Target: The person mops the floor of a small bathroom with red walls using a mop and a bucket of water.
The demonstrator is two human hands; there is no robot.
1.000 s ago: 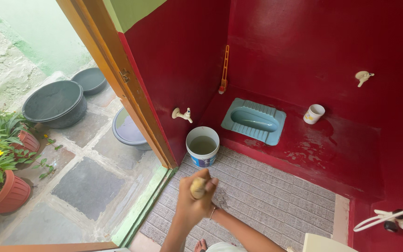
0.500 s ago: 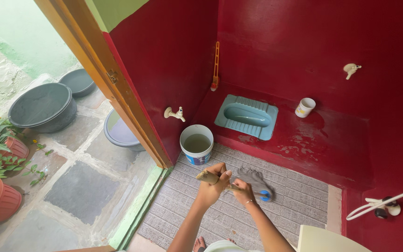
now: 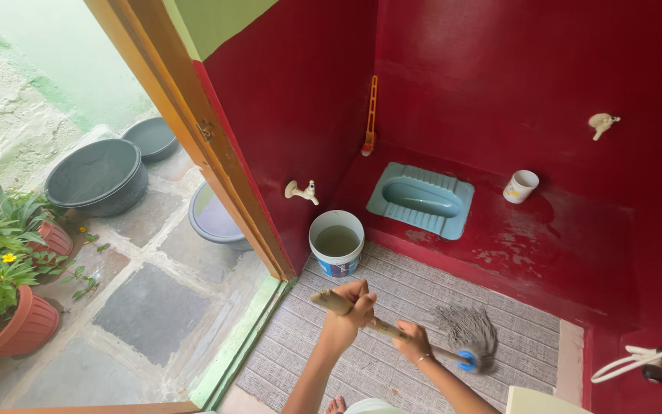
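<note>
Both hands are clenched on a wooden mop handle [image 3: 381, 328]: the left hand [image 3: 349, 316] grips near the upper end, fingers wrapped tightly round it, and the right hand [image 3: 414, 345] holds lower down, closer to the head, also closed round the shaft. The handle slopes down and away to the right of the right-hand fingers, ending in a blue collar and a grey string mop head [image 3: 465, 333] that lies on the grey ribbed floor [image 3: 392, 284]. The step in hand looks like mopping this lower floor, with the strings spread on the tiles just beyond the right hand. The next stroke seems to call for a firm two-handed push or pull along the ribs, keeping the head flat and clear of the step edge. Ahead of the left-hand fingers stands a white bucket [image 3: 336, 243] filled with murky water, near a cream tap [image 3: 301, 190] on the red wall. Further off, on the raised red platform, sits a pale blue squat toilet pan [image 3: 421, 198], with a small white mug [image 3: 520, 185] well to its right. Left of the hands, past the wooden door frame [image 3: 193, 130], lie grey basins [image 3: 97, 176] and potted plants [image 3: 1, 291] on paving.
</note>
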